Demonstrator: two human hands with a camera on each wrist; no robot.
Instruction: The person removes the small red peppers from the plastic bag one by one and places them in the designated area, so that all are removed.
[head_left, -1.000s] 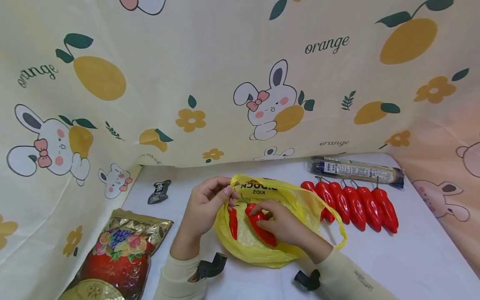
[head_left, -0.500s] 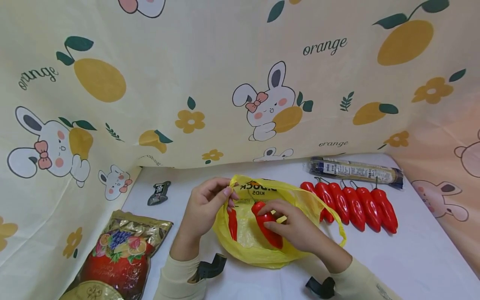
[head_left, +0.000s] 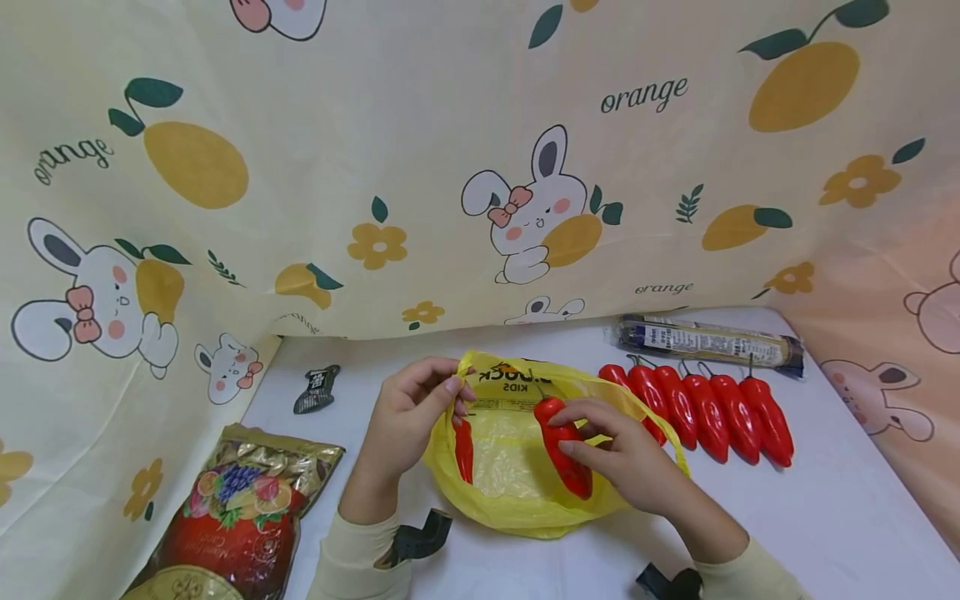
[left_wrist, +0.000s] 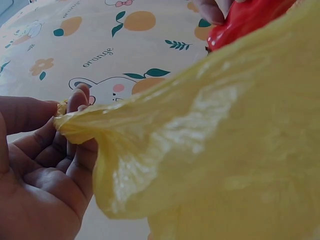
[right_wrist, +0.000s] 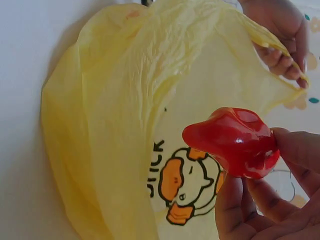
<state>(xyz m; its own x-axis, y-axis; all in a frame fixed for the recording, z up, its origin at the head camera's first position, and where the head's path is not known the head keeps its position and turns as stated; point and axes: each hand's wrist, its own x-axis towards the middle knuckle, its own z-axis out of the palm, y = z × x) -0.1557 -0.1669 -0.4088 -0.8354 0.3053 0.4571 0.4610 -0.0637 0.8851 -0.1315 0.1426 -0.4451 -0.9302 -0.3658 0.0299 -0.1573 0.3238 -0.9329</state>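
My left hand (head_left: 405,417) pinches the rim of a yellow plastic bag (head_left: 502,517) at its left side; the left wrist view shows thumb and fingers on the gathered bag edge (left_wrist: 75,122). Over the bag's opening, my right hand (head_left: 622,450) grips a red chili pepper (head_left: 564,454) by its side, thumb below and fingers above. In the right wrist view the same glossy pepper (right_wrist: 235,142) sits between thumb and fingertips, its tip toward the camera. Another red pepper (head_left: 464,450) lies at the left inside the bag, partly hidden by the left hand.
A row of several red peppers (head_left: 708,417) lies right of the bag, its left end partly behind the rim. Behind them is a long wrapped package (head_left: 708,343). At left are a small black packet (head_left: 317,389) and a large red-gold fruit-print bag (head_left: 236,517). A printed cloth (head_left: 442,167) hangs behind.
My right hand has moved right and lifted the pepper up from inside the bag, its stem end now higher. My left hand keeps its pinch on the rim in nearly the same place.
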